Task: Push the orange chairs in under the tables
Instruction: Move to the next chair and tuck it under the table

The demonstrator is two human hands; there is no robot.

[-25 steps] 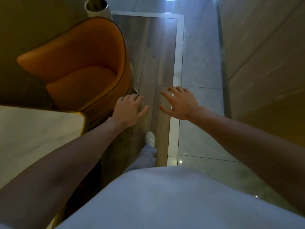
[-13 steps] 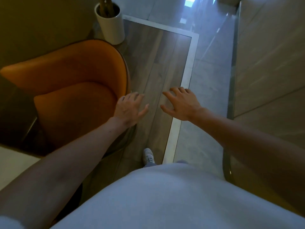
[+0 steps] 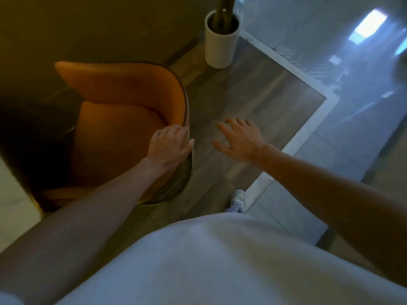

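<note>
Head view: nearest, a pale stone tabletop (image 3: 12, 203) corner lies left of the orange upholstered tub chair (image 3: 123, 91), whose seat faces it and looks not fully tucked in. Left hand (image 3: 168, 146) hooks its fingers over the chair's back rim, thumb outside, likely to shove. Right hand (image 3: 239, 142) hovers just right of the chair, spread and holding nothing. Wood-plank floor (image 3: 253, 89) gives room rightward. Beyond, a white cylindrical planter (image 3: 221, 40) stands apart from the chair.

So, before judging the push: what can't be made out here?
Head view:
- orange chair legs: hidden under its shell.
- table: only a corner shows, cut by the left edge.
- left hand on the chair rim: its back hides any grip.
- plant in white pot: cut by the top edge.
</note>
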